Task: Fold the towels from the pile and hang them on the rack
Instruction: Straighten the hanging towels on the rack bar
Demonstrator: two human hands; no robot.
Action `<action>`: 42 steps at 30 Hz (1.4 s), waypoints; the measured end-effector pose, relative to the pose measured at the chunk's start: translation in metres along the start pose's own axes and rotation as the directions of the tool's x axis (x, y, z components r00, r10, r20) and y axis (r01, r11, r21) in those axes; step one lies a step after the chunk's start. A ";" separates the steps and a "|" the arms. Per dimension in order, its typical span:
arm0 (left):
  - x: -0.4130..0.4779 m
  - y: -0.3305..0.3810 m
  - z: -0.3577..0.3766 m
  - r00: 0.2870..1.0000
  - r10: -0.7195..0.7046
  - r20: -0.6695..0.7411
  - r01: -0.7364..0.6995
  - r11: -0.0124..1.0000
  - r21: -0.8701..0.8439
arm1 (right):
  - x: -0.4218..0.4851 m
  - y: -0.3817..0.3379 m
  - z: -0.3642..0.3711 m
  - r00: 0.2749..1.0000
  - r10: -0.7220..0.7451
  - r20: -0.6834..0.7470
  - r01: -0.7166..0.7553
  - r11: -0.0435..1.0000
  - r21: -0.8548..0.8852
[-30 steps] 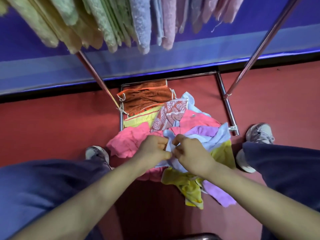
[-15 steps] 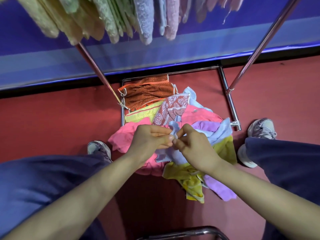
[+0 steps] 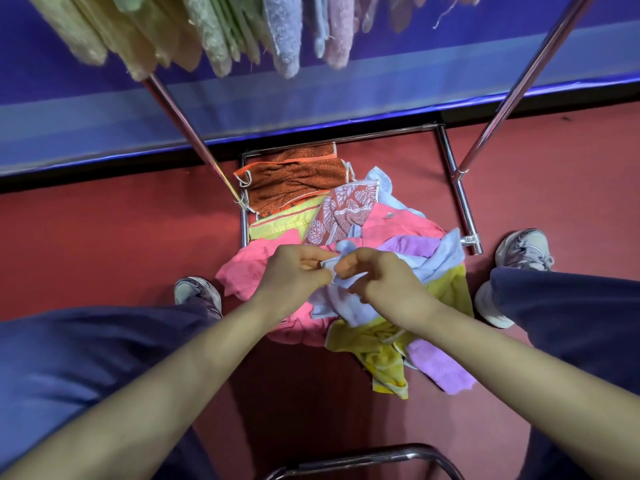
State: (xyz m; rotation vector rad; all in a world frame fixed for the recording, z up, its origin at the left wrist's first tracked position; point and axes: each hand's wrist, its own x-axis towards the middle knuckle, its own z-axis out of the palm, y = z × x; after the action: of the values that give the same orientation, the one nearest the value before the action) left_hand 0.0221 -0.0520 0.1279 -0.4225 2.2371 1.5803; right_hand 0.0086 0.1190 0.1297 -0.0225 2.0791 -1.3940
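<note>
Red floor w/ mixed towel pile, chrome rack base & sneakers

Hanging towels crowd overhead; rack poles flank pile, open btwn.

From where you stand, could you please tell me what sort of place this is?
Probably an indoor laundry corner: a chrome rack with hung towels, a pile of mixed towels on the red floor, left hand and right hand pinching a light blue towel.
</note>
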 end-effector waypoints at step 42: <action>0.012 0.021 -0.032 0.910 -0.367 -0.194 0.187 0.780 -0.597 | 0.008 -0.029 -0.050 0.884 -0.443 -0.151 0.400 0.883 -0.246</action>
State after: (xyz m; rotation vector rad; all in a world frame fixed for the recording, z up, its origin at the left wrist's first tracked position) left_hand -0.0021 -0.0751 0.1496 -1.1798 1.7197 2.1016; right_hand -0.0324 0.1454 0.1622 -0.4693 2.4929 -1.4644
